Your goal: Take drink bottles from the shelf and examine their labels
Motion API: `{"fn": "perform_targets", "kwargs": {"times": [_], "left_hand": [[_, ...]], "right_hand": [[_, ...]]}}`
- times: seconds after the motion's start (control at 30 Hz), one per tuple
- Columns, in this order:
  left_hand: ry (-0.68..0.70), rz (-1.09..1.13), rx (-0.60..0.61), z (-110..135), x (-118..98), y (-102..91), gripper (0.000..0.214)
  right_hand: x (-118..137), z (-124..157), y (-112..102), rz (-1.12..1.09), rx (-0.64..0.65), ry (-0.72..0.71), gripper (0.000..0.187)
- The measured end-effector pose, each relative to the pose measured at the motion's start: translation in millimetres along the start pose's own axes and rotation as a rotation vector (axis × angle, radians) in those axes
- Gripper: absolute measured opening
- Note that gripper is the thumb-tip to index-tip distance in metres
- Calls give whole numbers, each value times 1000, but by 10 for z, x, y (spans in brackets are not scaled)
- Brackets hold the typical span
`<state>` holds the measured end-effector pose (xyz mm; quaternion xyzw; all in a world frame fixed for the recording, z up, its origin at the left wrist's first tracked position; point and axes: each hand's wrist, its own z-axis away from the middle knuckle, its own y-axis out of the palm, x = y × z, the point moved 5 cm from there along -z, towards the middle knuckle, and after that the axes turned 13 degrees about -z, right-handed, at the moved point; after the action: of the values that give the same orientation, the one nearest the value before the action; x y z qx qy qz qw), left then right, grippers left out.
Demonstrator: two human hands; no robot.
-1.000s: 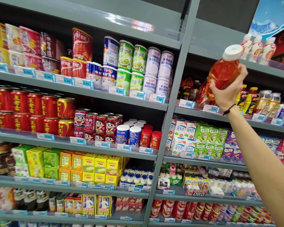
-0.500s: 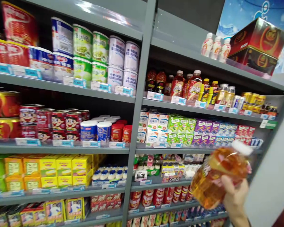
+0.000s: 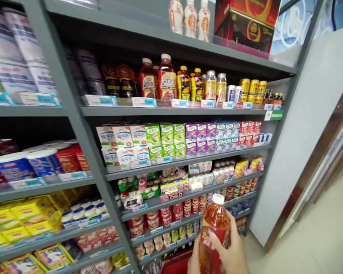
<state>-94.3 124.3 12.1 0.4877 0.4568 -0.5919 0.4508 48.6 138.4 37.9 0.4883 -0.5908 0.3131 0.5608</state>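
A plastic bottle of amber-red drink point(image 3: 214, 224) with a white cap stands nearly upright in front of the shelves, low in the view. My right hand point(image 3: 231, 247) is closed around its right side, with the thumb across the front. My left hand point(image 3: 193, 257) shows only in part at the bottle's lower left side, pressed against it; most of its fingers are hidden. Below and left of the bottle, part of a red basket point(image 3: 174, 264) shows at the bottom edge.
Shelves carry large drink bottles point(image 3: 167, 78), milk cartons point(image 3: 131, 140), yellow boxes point(image 3: 25, 217) and red cans point(image 3: 165, 217). A dark red gift box point(image 3: 246, 28) sits on the top shelf. A grey side panel point(image 3: 286, 144) ends the shelving, with pale floor point(image 3: 317, 228) beyond.
The view has turned right and closer to the shelves. The bottle has gone from tilted at the right to nearly upright, lower and nearer. My left hand and the red basket have come into view.
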Motion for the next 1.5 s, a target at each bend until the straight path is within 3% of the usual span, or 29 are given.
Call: {"fn": "perform_targets", "kwargs": {"times": [0.13,0.23,0.37,0.57,0.83,1.17,1.33,1.5], "left_hand": [[133,59,36,129,-106,345,116],[192,171,72,201,-142,535,122],[207,355,138,236,-80,691,125],[408,420,327,221,-88,734,97],[393,227,364,272,-419,532,109],[357,270,384,390,-620,506,99],[401,232,293,395,-563,533,99],[408,-112,-94,367,-548,451,97]], "right_hand": [[-63,-206,-547,-270,114,97,87],[-40,-306,-686,-447,229,140,87],[264,-292,-610,-425,290,7,78],[764,-100,-475,-325,425,-176,79],[727,69,-471,-303,416,-303,84],[958,129,-362,-297,387,-266,76],[1011,133,-369,-208,349,-262,75],[1006,69,-404,-243,206,-217,84]]}}
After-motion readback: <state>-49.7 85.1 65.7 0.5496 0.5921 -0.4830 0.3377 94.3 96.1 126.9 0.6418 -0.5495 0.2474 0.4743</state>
